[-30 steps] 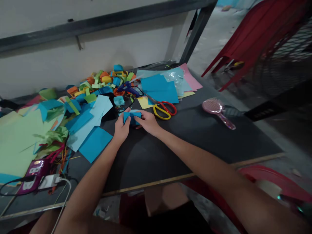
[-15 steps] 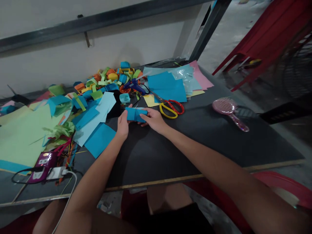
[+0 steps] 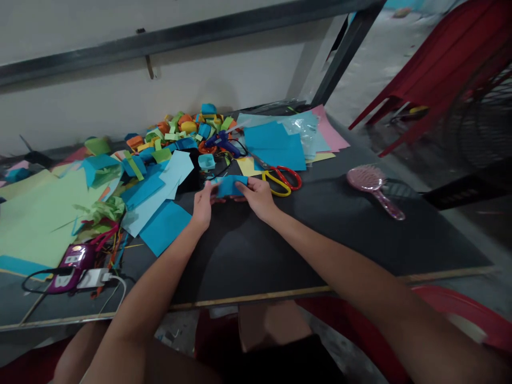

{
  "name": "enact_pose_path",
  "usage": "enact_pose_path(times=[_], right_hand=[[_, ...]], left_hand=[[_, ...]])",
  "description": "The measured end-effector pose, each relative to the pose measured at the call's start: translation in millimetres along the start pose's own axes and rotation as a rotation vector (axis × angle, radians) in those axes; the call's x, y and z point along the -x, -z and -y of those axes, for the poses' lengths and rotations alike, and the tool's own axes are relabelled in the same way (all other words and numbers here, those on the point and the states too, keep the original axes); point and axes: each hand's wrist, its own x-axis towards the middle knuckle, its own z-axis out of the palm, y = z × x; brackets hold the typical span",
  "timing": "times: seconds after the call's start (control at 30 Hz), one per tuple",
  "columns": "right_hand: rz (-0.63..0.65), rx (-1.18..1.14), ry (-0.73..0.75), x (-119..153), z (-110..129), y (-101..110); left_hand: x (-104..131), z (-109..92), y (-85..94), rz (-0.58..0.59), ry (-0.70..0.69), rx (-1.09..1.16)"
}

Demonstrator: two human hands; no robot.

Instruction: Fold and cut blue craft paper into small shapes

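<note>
A small piece of blue paper (image 3: 232, 186), folded or bent, is held between my two hands above the dark tabletop. My right hand (image 3: 259, 197) pinches its right part, thumb on top and fingers beneath. My left hand (image 3: 202, 205) closes on the left end, where the edge is smeared by motion. Just behind the hands is a small light-blue paper box (image 3: 207, 161). Scissors (image 3: 280, 180) with one red and one yellow handle lie beside my right hand. A blue glue gun (image 3: 222, 143) rests farther back.
Several folded paper pieces (image 3: 188, 127) are heaped along the wall. Blue sheets (image 3: 166, 226) lie left, more sheets (image 3: 276, 144) at the back right. A pink hairbrush (image 3: 370, 181) is on the right. A purple power strip (image 3: 72, 266) with cables sits front left, and a red chair (image 3: 436, 69) stands beyond.
The blue paper has shifted slightly right and turned in my hands. My right hand has moved a little to the right; the left grip shows less of the paper.
</note>
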Motion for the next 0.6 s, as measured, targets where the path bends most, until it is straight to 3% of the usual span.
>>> enact_pose_path(times=[0.1,0.3,0.4,0.5,0.6], right_hand=[[0.007,0.018,0.054,3.2,1.0,-2.4],[0.095,-0.098,-0.044,8.8,5.1,-4.5],[0.169,-0.071,0.013,8.1,5.6,-1.1],[0.132,0.017,0.067,6.2,5.5,1.9],[0.103,0.045,0.028,4.1,6.2,2.8]], left_hand=[[4.9,-2.2,-2.1,0.104,-0.089,-0.092],[4.5,-4.0,-5.2,-0.024,-0.110,-0.215],[2.6,-3.8,-3.8,-0.060,-0.131,-0.238],[3.2,-2.9,-2.6,-0.051,-0.165,-0.271],[4.3,-0.7,-2.8,-0.033,-0.161,-0.275]])
